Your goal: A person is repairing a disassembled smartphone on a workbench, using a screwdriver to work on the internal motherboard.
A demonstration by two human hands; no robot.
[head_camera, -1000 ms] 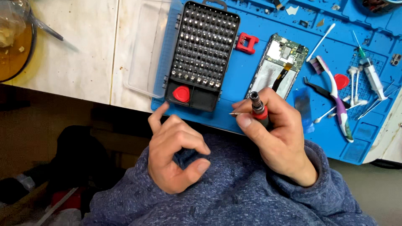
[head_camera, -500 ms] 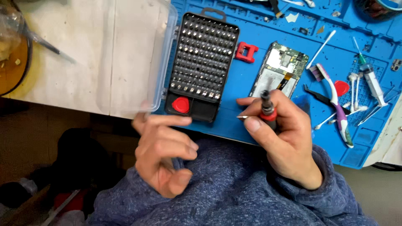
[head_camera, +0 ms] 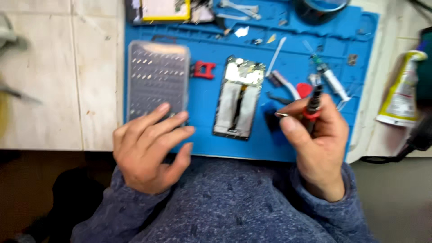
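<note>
The left hand (head_camera: 150, 148) lies spread, fingers flat on the near end of the closed bit case (head_camera: 157, 81), which rests on the blue mat (head_camera: 207, 135) covering the surface. The right hand (head_camera: 315, 139) pinches a slim screwdriver (head_camera: 313, 101) with a red collar, its shaft held upright, and a small metal piece shows at the fingertips, too blurred to name. Just left of it the opened phone (head_camera: 238, 103) lies face down, its insides bare. The driver tip could slip and gouge those exposed parts. The tiny piece could drop and vanish among the clutter of tweezers, brush and syringe (head_camera: 330, 78) nearby.
</note>
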